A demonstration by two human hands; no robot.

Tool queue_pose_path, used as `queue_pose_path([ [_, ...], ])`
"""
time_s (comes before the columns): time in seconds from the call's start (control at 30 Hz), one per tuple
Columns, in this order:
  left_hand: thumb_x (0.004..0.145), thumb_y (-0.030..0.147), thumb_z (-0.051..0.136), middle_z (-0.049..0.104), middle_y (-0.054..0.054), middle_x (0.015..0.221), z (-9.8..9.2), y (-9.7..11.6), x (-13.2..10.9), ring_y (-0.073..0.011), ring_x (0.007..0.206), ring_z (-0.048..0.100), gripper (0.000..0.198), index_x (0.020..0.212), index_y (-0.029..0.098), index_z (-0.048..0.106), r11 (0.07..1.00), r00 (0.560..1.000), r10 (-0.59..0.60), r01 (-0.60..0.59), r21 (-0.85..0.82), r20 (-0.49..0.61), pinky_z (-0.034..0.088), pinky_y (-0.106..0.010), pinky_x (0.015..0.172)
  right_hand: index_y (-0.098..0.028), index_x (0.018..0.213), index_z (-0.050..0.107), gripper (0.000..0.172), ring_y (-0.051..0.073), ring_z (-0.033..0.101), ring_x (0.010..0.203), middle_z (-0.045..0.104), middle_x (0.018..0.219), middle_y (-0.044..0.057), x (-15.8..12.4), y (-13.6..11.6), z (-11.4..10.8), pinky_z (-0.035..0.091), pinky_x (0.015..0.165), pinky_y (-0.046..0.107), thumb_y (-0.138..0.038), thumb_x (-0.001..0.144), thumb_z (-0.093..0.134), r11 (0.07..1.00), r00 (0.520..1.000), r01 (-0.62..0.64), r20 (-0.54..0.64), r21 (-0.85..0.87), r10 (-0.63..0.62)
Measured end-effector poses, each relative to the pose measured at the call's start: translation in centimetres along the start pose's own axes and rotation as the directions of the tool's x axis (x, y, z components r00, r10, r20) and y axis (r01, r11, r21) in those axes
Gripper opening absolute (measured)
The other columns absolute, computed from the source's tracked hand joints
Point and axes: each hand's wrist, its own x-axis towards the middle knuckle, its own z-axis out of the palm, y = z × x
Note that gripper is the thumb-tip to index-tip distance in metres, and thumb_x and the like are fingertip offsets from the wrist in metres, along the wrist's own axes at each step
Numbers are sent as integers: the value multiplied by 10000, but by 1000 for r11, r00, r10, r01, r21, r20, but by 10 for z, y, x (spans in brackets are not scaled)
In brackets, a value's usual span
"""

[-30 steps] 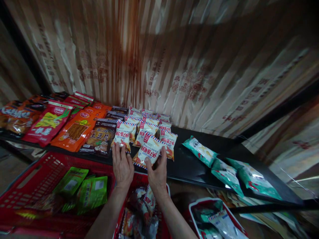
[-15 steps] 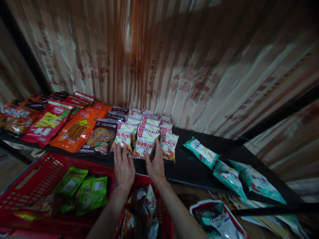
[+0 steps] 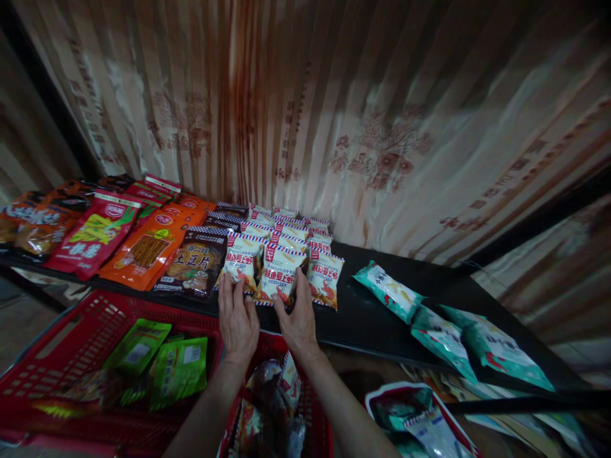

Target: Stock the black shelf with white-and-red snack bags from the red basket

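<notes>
Small white snack bags with red lettering and striped edges stand in three columns on a black shelf [image 3: 351,318]. My left hand [image 3: 238,321] lies with its fingers stretched against the lower front of the left snack bag [image 3: 242,257]. At the middle snack bag [image 3: 281,267], my right hand [image 3: 300,321] touches the lower right corner, thumb in front and fingers along its side. That hand's fingers and thumb are apart. The right snack bag [image 3: 325,275] stands just beyond the right fingertips. Undersides of the fingers are hidden.
Left of the white bags lie brown potato-slice bags [image 3: 193,261], orange packs [image 3: 143,251] and red packs [image 3: 98,232]. Teal bags [image 3: 389,289] lie on the right. Below are a red basket [image 3: 35,369] with green packs, another red basket [image 3: 317,407], and a white-rimmed container [image 3: 451,413].
The view has shifted very slightly. Both hands keep almost the same place against the white snack bags, and the bags stand as before.
</notes>
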Motion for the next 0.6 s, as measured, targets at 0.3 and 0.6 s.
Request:
queue_pose_path([
  [0.3,891,179,386,275,-158,1489,-1,-1,1,-251,1399,195,393,1274,130,463,1000,1000,-12,12,-18,-7,247,-479,1120,-196,1463,126,697,254,279,1368,297,1477,151,-5,-1,1,312,1083,485,-351,885,483,999,1000,16,-10,-34,-16],
  [0.6,856,304,514,106,-137,1547,3,12,-6,-341,1412,60,555,1388,213,380,992,996,62,-68,109,62,212,-571,1084,-225,1432,276,525,286,77,1417,170,1539,93,39,-26,-17,200,1097,532,-297,920,372,916,962,273,66,-294,-266],
])
